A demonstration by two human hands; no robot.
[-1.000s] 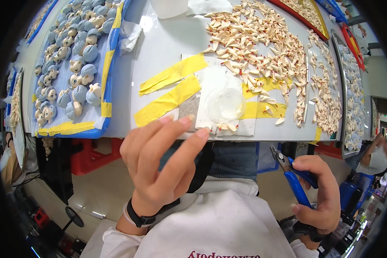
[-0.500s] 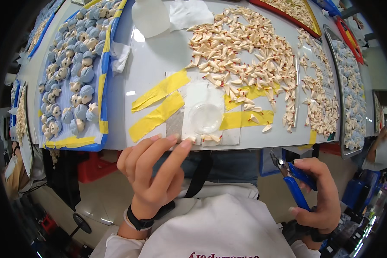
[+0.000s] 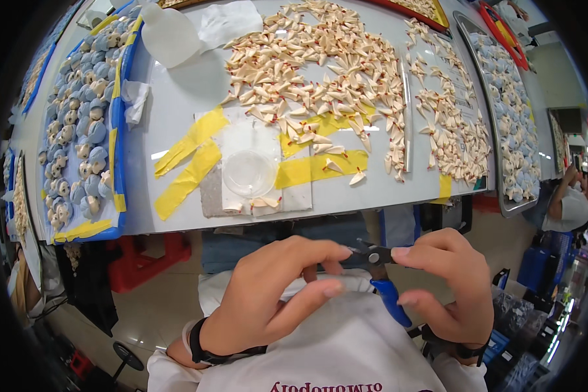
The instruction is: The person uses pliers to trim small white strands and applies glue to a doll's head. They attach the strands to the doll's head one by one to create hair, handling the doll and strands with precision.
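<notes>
Pliers [image 3: 382, 277], blue-handled, sit lower centre of frame, below worktop [image 3: 176, 98] edge. I see right hand [image 3: 447, 287] closed round the handles, w/ thumb near the black head. Left hand [image 3: 274, 294] has fingers curled, tips touching pliers head; can't tell if it pinches anything. Clear dish [image 3: 249, 173] centre frame, on taped sheet; cream pieces [image 3: 320, 59] heaped upper centre.

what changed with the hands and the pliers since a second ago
The left hand dropped from the table edge toward the lap and moved right to meet the blue-handled pliers; its fingertips now sit at the plier head. The right hand brought the pliers inward from the right side and still holds them. The clear dish, yellow tape strips and piles of small pieces lie as before.
</notes>
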